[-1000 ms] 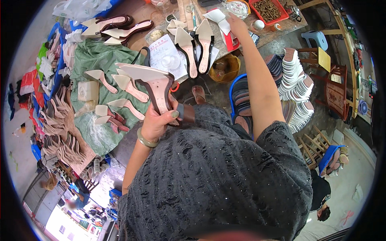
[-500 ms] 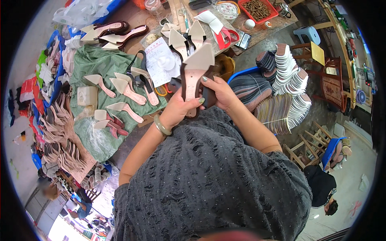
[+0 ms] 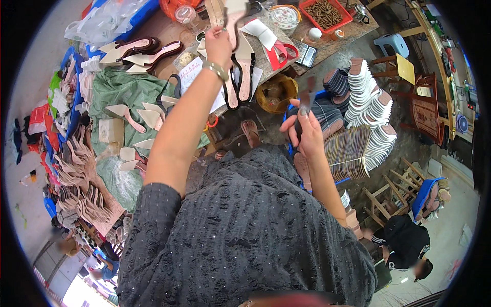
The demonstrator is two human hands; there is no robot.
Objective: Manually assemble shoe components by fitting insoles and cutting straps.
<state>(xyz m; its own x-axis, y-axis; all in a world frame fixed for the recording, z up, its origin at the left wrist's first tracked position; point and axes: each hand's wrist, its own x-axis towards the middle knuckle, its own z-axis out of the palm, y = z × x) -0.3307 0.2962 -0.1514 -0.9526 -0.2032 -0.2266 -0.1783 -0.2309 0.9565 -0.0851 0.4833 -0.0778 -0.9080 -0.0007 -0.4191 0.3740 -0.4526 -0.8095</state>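
My left hand [image 3: 219,43] reaches to the far side of the bench, gripping a pointed shoe insole [image 3: 232,29] with a pale toe and pink heel part. Just nearer, two similar insoles with dark edges lie side by side; one insole [image 3: 246,77] is to the right. Over at the right, my right hand [image 3: 308,134] is closed round a dark, narrow, blurred object [image 3: 305,100] that points upward; its kind cannot be made out. Several more insoles [image 3: 127,116] rest on a green sheet [image 3: 110,82] at the left.
A yellow bucket [image 3: 276,93] stands below the bench edge. Bundled soles [image 3: 353,146] are stacked at the right. On the bench are a red tray [image 3: 327,14] of small brown pieces, a glass jar [image 3: 188,16], red-handled scissors [image 3: 281,53] and a phone-like device [image 3: 307,54].
My left hand has moved forward from my lap area to the far bench with the insole. My right hand has let go of the insole and drawn right and nearer, the dark object in it.
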